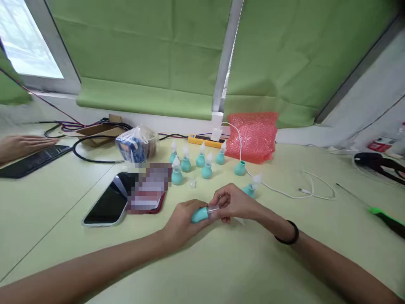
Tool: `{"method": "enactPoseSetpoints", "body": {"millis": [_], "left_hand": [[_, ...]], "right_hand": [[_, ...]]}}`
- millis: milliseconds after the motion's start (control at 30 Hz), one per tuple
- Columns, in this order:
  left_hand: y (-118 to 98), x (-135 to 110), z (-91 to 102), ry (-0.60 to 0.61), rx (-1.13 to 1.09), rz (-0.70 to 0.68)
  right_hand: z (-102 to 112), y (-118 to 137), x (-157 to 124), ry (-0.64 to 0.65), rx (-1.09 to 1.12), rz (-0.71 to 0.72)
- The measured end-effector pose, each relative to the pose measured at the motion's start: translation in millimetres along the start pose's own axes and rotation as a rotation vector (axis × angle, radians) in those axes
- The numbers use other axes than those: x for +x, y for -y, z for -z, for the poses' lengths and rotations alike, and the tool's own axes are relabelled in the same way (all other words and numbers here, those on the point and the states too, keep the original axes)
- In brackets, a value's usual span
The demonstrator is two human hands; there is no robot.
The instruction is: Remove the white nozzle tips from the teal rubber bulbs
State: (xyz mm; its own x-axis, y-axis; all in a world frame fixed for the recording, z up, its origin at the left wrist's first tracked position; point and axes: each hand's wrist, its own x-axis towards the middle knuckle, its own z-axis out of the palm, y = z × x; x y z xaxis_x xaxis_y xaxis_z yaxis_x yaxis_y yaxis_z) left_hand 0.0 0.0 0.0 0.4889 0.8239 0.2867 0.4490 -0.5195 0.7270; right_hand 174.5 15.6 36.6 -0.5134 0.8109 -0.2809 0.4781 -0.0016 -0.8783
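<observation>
My left hand (182, 220) is closed around a teal rubber bulb (199, 215), held just above the pale green table (221, 261). My right hand (232, 203) pinches the clear nozzle tip (213, 209) at the bulb's end. Several assembled teal bulbs with clear tips (186, 162) stand upright in a group behind my hands. One teal bulb without a tip (239, 168) stands near the pink wrap. Another assembled bulb (251, 188) lies tilted just behind my right hand. A small loose clear piece (192, 183) rests on the table.
A phone (109, 202) and a dark red case (150, 190) lie at left. Pink bubble wrap (253, 135), a yellow power strip (204, 140), a white cable (297, 192), a plastic bag (136, 145) and a green-handled tool (386, 217) are around. Another person's hand (19, 145) rests on a keyboard (34, 160).
</observation>
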Motion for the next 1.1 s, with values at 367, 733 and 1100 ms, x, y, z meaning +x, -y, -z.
{"method": "enactPoseSetpoints", "body": {"millis": [367,733,1100], "left_hand": [[-0.9,2.2,1.3,-0.108,-0.107,0.023],[2.2,0.7,-2.9,-0.129,-0.069,-0.035],[-1.4,1.2,-0.8,-0.008,-0.065,-0.072]], "right_hand": [[27.9,8.3,-33.2,-0.098,-1.142,-0.073],[18.0,26.4,-32.7,-0.104,-1.022,0.284],[23.1,23.5,-29.9,0.034,-0.874,0.471]]}}
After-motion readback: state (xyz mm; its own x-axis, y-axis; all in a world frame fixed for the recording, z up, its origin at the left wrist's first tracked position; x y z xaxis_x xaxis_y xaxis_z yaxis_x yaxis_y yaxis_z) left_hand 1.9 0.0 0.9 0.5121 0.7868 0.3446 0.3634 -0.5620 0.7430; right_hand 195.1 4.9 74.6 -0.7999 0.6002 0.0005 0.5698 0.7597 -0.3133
